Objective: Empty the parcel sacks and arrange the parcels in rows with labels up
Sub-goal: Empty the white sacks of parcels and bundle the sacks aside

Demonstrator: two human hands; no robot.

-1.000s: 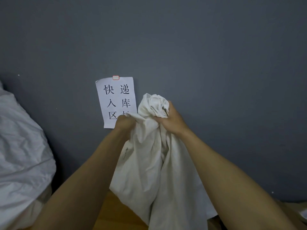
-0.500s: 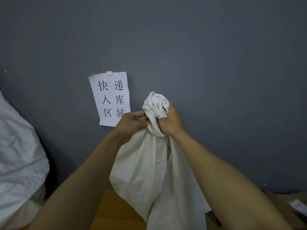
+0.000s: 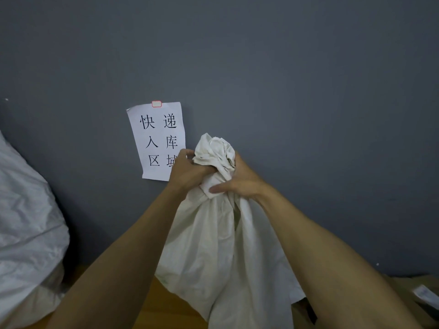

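At frame centre the limp white sack (image 3: 213, 245) hangs by its bunched neck. The left hand (image 3: 187, 169) has its fingers curled round the crumpled top, and the right hand (image 3: 240, 184) pinches the cloth just below. The right hand should probably anchor the neck while the left works the gathers.

An orange-brown wooden surface (image 3: 161, 309) shows along the bottom edge; a bulging white woven sack (image 3: 26, 233) rests at its left, a brown cardboard parcel (image 3: 401, 284) at its right
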